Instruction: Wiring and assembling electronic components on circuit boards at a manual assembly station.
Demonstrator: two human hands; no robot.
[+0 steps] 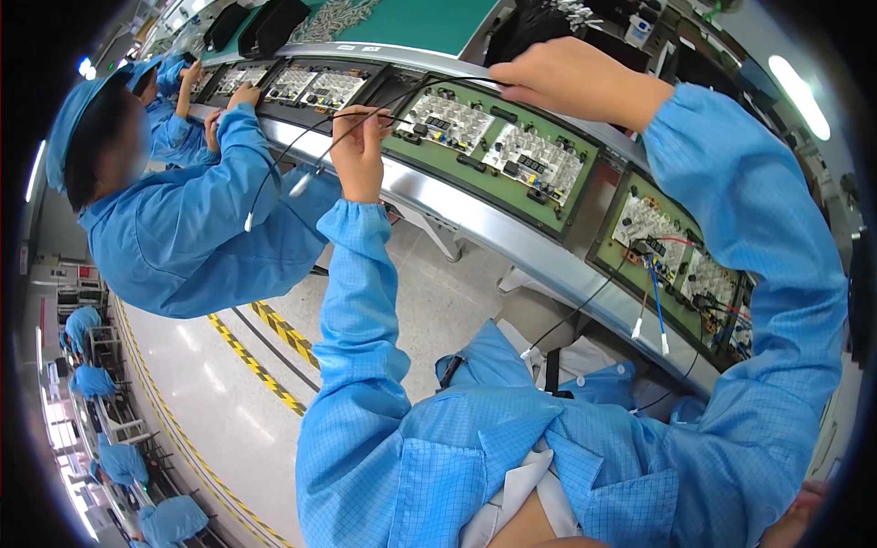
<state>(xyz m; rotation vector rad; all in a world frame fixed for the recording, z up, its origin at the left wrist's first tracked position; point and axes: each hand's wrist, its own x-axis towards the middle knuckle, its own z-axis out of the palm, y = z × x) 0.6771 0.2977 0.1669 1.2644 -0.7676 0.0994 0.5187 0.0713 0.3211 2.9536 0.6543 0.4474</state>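
Observation:
Thin black wires (448,79) stretch between my two hands above the conveyor line. My left hand (357,153) is closed on them, with the fingertips pinched together beside a green tray. From it the wires hang to the left, ending in white connectors (300,185). Farther right and higher, my right hand (566,82) pinches the other end of the wires; its fingertips are partly turned away. Below the hands, the green tray (557,219) carries two circuit boards (448,121) with dark digit displays and rows of pale parts.
At the right, another green tray (630,260) holds boards with red, blue and black wires hanging over the metal rail (493,233). A co-worker in blue (192,219) works close on the left. Black bins (274,27) and loose pale parts (333,18) lie on the green bench behind.

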